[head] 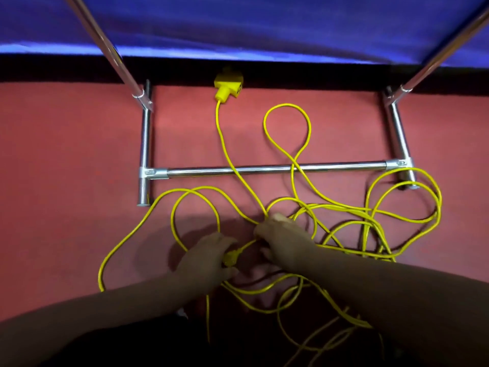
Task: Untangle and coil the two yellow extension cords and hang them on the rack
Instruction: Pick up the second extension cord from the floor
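Yellow extension cords lie in a loose tangle on the red floor, with both hands working at the middle of the knot. The left hand has its fingers curled round a yellow plug at one cord's end. Just beside it, the right hand pinches a bunch of strands where several of them cross. From there loops spread out on every side: two wide ones to the left, a thick heap to the right, more strands trailing down under the forearms. Two strands run over the low crossbar of the chrome rack, one making a tall loop beyond it, the other ending in a yellow socket block near the blue cloth.
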The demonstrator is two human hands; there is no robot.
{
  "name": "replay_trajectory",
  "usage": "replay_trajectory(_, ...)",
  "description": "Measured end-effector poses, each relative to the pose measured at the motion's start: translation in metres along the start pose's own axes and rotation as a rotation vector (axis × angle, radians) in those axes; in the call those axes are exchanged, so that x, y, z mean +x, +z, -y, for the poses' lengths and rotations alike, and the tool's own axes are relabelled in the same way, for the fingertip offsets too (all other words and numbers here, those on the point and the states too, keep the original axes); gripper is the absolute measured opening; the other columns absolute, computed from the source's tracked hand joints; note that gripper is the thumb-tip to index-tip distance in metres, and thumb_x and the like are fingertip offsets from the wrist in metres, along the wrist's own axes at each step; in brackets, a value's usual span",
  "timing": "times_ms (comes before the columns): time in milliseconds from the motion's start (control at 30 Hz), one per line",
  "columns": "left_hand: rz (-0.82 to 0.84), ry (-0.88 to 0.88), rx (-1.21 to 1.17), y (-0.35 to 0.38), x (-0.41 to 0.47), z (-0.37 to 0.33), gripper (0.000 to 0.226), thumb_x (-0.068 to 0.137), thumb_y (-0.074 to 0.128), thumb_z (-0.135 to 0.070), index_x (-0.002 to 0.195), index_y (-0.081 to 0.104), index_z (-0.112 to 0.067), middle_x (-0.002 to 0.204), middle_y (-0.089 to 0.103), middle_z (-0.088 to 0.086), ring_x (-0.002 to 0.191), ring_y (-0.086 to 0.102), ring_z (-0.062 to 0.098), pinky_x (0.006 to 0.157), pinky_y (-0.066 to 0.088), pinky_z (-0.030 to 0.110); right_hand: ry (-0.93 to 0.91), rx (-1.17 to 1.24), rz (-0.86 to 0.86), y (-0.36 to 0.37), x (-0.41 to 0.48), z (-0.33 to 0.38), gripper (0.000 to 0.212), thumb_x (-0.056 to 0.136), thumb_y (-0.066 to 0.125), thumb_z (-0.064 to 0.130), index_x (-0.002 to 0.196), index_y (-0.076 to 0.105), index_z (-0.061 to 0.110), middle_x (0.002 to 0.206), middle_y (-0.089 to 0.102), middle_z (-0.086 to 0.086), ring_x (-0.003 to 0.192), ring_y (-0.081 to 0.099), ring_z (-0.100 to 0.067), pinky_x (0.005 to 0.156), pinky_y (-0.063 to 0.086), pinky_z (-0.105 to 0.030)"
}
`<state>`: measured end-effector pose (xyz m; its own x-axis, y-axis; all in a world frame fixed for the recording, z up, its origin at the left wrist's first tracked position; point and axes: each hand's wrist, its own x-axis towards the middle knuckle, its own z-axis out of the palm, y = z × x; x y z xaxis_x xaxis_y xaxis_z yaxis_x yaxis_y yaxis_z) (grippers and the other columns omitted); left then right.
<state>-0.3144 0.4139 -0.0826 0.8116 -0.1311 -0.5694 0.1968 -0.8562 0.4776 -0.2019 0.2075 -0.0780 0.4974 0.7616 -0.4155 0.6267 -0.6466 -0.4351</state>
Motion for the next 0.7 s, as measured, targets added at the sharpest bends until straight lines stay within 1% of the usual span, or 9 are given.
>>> replay_trajectory(133,-0.034,0.085,0.162,0.006,-0.004,-0.008,0.037,0.085,0.055,-0.048,0.118,0.061,-0.032,0.114,0.065,-0.007,0.111,0.058,0.021,0.091,0.047,0.034,0.047,-0.038,-0.098,0.005,0.007,0.003,0.009,0.079,0.062,0.024,0.088,0.06,0.024,0.085,0.066,0.001,0.09,0.056,-0.027,0.074,0.045,-0.038)
replay_trajectory(167,-0.033,0.091,0.13,0.002,-0.003,-0.009,0.034,0.085,0.052,-0.047,0.113,0.063,-0.031,0.108,0.066,-0.007,0.106,0.06,0.021,0.088,0.049,0.034,0.069,-0.027,-0.118,0.005,0.007,0.003,0.007,0.079,0.062,0.024,0.085,0.06,0.023,0.08,0.064,-0.001,0.086,0.057,-0.029,0.071,0.045,-0.037)
replay_trajectory(233,-0.061,0.067,-0.037,-0.014,-0.002,-0.009,0.023,0.088,0.059,-0.039,0.108,0.068,-0.031,0.099,0.066,-0.012,0.095,0.061,0.01,0.085,0.048,0.031,0.123,0.065,-0.154,0.003,0.006,-0.001,0.011,0.076,0.064,0.03,0.085,0.059,0.025,0.076,0.059,-0.002,0.081,0.059,-0.031,0.069,0.046,-0.037)
replay_trajectory(300,-0.113,-0.007,-0.244,-0.039,-0.003,-0.007,0.018,0.087,0.072,-0.03,0.104,0.072,-0.032,0.093,0.067,-0.02,0.089,0.06,-0.006,0.081,0.044,0.017,0.174,0.213,-0.152,-0.013,0.003,-0.006,0.017,0.076,0.062,0.039,0.089,0.055,0.032,0.08,0.058,0.006,0.083,0.059,-0.022,0.072,0.048,-0.035)
replay_trajectory(367,-0.106,-0.048,-0.484,-0.075,-0.008,-0.017,0.017,0.083,0.077,-0.026,0.099,0.074,-0.029,0.091,0.073,-0.022,0.089,0.064,-0.012,0.083,0.045,0.012,0.191,0.345,-0.147,-0.043,-0.007,-0.007,0.015,0.081,0.068,0.035,0.084,0.053,0.034,0.077,0.058,0.014,0.075,0.056,-0.004,0.072,0.047,-0.027)
replay_trajectory(433,-0.114,-0.009,-0.631,-0.115,-0.015,-0.039,0.019,0.086,0.076,-0.01,0.097,0.073,-0.024,0.085,0.076,-0.017,0.082,0.067,-0.006,0.08,0.048,0.013,0.143,0.453,-0.167,-0.083,-0.022,-0.001,0.024,0.084,0.074,0.02,0.077,0.052,0.03,0.068,0.057,0.013,0.064,0.052,0.0,0.065,0.042,-0.019)
replay_trajectory(500,-0.17,0.069,-0.626,-0.158,-0.026,-0.071,0.019,0.091,0.069,0.0,0.096,0.072,-0.018,0.076,0.073,-0.013,0.072,0.064,-0.005,0.072,0.049,0.012,0.089,0.541,-0.206,-0.131,-0.04,0.013,0.03,0.085,0.074,0.007,0.076,0.052,0.025,0.065,0.054,0.01,0.058,0.047,-0.002,0.061,0.039,-0.017)
replay_trajectory(600,-0.272,0.21,-0.56,-0.227,-0.057,-0.132,0.013,0.094,0.064,-0.003,0.094,0.071,-0.014,0.076,0.07,-0.006,0.066,0.061,-0.003,0.067,0.048,0.011,0.062,0.594,-0.309,-0.205,-0.075,0.035,0.031,0.085,0.074,-0.001,0.075,0.053,0.021,0.06,0.053,0.01,0.05,0.045,0.001,0.054,0.037,-0.017)
replay_trajectory(700,-0.415,0.33,-0.478,-0.282,-0.103,-0.19,0.008,0.095,0.067,-0.013,0.095,0.074,-0.017,0.08,0.073,-0.002,0.07,0.064,0.002,0.068,0.05,0.014,0.035,0.654,-0.435,-0.277,-0.126,0.064,0.023,0.086,0.072,-0.002,0.079,0.057,0.014,0.064,0.063,-0.003,0.055,0.055,-0.009,0.055,0.047,-0.025)
